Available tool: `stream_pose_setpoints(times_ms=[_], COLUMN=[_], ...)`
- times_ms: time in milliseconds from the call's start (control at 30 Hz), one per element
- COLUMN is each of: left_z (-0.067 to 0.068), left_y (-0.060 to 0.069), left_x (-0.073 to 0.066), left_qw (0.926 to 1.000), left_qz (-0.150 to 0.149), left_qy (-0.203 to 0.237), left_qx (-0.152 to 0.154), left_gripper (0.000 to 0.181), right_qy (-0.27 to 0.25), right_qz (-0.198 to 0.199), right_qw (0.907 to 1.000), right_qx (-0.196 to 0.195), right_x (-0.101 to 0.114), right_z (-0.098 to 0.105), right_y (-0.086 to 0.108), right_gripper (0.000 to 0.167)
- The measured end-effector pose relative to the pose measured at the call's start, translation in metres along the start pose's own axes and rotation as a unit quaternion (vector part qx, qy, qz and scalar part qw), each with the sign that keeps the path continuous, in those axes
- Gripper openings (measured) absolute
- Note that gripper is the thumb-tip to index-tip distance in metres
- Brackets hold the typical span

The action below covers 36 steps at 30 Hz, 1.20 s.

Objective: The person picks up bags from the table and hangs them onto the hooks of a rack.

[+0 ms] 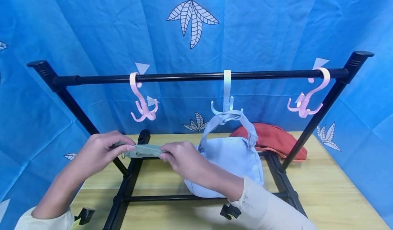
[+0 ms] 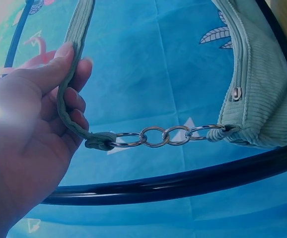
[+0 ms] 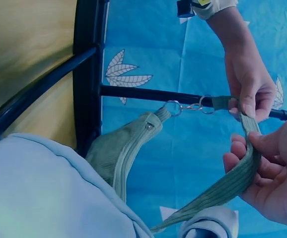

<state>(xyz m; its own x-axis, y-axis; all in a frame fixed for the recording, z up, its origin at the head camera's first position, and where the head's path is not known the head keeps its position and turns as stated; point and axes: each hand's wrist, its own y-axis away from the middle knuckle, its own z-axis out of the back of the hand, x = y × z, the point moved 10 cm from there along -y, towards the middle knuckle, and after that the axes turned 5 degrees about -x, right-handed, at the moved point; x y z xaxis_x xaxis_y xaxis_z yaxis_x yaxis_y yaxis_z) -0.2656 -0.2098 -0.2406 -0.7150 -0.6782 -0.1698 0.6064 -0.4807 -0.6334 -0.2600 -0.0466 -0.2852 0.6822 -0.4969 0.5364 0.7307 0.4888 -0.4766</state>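
Note:
A green corduroy shoulder bag [image 2: 265,94] hangs below my hands by its strap [image 3: 218,188], which joins the zipped body through a short chain of metal rings [image 2: 153,137]. My left hand [image 1: 105,149] pinches the strap close to the ring end, thumb against fingers. Further along, my right hand [image 1: 184,158] pinches the same strap, as the right wrist view also shows. Both hands are in front of the rack, lower than a pink hook [image 1: 143,102] on its bar. In the head view the bag's body is mostly hidden behind the strap and hands.
A light blue bag [image 1: 233,158] hangs from a blue hook [image 1: 226,97] at the middle of the black rack bar [image 1: 184,76]. Another pink hook [image 1: 305,103] hangs at the right. A red bag [image 1: 276,139] lies on the wooden table [image 1: 331,185] behind the rack.

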Motion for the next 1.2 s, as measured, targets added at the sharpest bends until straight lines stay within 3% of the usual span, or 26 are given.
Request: stream_pose_setpoints(times_ms=[267, 467, 900, 1200], left_z=[0.016, 0.028, 0.036, 0.043], left_y=[-0.009, -0.014, -0.022, -0.027], left_x=[-0.007, -0.009, -0.016, -0.021], left_qw=[0.9995, 0.9989, 0.9976, 0.9956], left_qz=[-0.019, -0.017, -0.020, -0.027], left_qy=[-0.004, -0.018, -0.008, 0.011], left_qx=[-0.025, -0.040, -0.066, -0.089], left_gripper=[0.025, 0.029, 0.027, 0.029], right_qy=[0.003, 0.013, 0.021, 0.035], right_qz=[-0.005, 0.007, 0.034, 0.078], right_qw=[0.9999, 0.9991, 0.9957, 0.9888], right_qx=[-0.015, -0.039, -0.083, -0.123], right_x=[0.006, 0.013, 0.017, 0.023], right_z=[0.011, 0.019, 0.036, 0.047], right_y=[-0.004, -0.007, -0.008, -0.007], right_gripper=[0.024, 0.026, 0.024, 0.023])
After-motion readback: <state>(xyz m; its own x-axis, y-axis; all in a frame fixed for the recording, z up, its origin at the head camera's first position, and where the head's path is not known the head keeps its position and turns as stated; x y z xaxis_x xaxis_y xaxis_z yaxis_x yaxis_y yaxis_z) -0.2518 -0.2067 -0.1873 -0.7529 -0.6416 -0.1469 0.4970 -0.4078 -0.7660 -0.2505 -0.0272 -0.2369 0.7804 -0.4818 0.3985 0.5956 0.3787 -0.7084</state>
